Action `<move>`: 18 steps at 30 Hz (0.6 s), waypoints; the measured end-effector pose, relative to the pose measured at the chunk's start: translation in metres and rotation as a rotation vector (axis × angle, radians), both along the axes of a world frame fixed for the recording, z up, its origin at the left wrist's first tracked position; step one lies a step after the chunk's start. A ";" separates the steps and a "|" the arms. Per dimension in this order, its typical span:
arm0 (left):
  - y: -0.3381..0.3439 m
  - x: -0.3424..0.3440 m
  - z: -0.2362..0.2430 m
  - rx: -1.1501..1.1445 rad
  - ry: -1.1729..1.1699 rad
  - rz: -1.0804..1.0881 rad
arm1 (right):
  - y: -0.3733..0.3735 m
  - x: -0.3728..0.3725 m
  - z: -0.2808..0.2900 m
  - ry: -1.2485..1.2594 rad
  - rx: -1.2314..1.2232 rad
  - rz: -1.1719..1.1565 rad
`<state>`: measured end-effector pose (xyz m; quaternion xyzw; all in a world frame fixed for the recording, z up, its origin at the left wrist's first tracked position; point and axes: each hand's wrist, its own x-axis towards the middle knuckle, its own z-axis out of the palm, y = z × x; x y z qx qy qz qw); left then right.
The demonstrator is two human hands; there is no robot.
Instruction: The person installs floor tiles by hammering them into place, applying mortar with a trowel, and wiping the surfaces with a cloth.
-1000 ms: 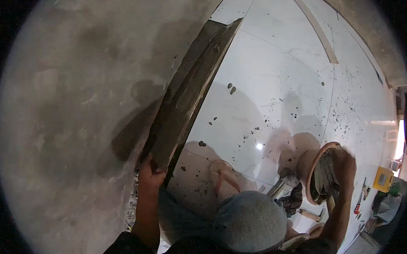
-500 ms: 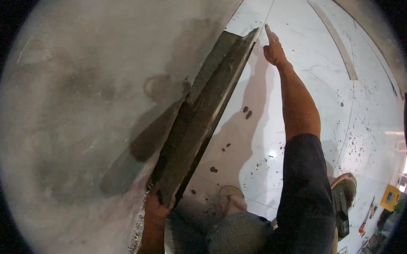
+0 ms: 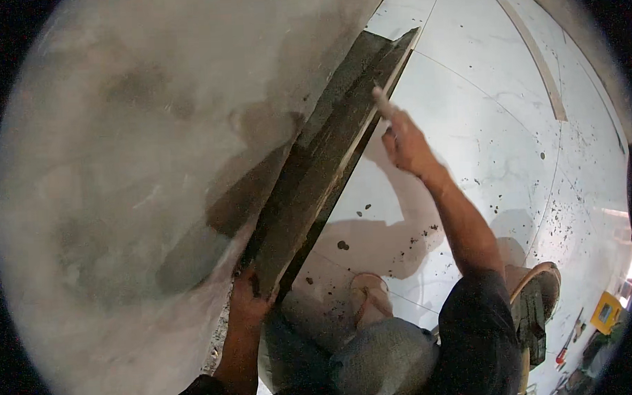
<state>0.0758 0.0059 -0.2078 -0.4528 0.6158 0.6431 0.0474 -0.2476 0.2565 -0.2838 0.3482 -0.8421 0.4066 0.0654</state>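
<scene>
A long, narrow strip (image 3: 316, 190), coated with dark grey mortar, slants from near my knees to the far right, along the foot of the grey wall. Its right edge is pale. My left hand (image 3: 250, 297) closes round the strip's near end, its fingers partly hidden. Farther up, my right hand (image 3: 406, 142) is at the strip's right edge, with a finger stretched out over the mortar and the others bent. I see no tool in it, though blur hides whether the fingertip touches the mortar.
The plastered wall (image 3: 121, 204) fills the left side. Mortar crumbs dot the white tiled floor (image 3: 480, 101). A thin batten (image 3: 533, 50) lies at the far right. Beside my right arm stands a bucket (image 3: 552, 280) with a dark block-like thing at it; beyond are a red-handled tool (image 3: 562, 354) and a yellow thing (image 3: 605, 313).
My right hand has come back from beyond the strip's far end, toward me and left, onto its right edge. My left hand keeps its hold at the near end. The view has shifted slightly.
</scene>
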 end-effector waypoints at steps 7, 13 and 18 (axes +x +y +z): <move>-0.026 0.022 -0.040 0.084 0.038 -0.073 | -0.047 0.126 0.044 -0.142 0.077 0.269; -0.034 0.021 -0.049 0.259 0.074 -0.096 | -0.075 0.203 0.058 -0.138 0.027 0.516; -0.017 0.007 -0.034 0.240 0.115 0.074 | -0.086 0.229 0.069 -0.089 0.035 0.799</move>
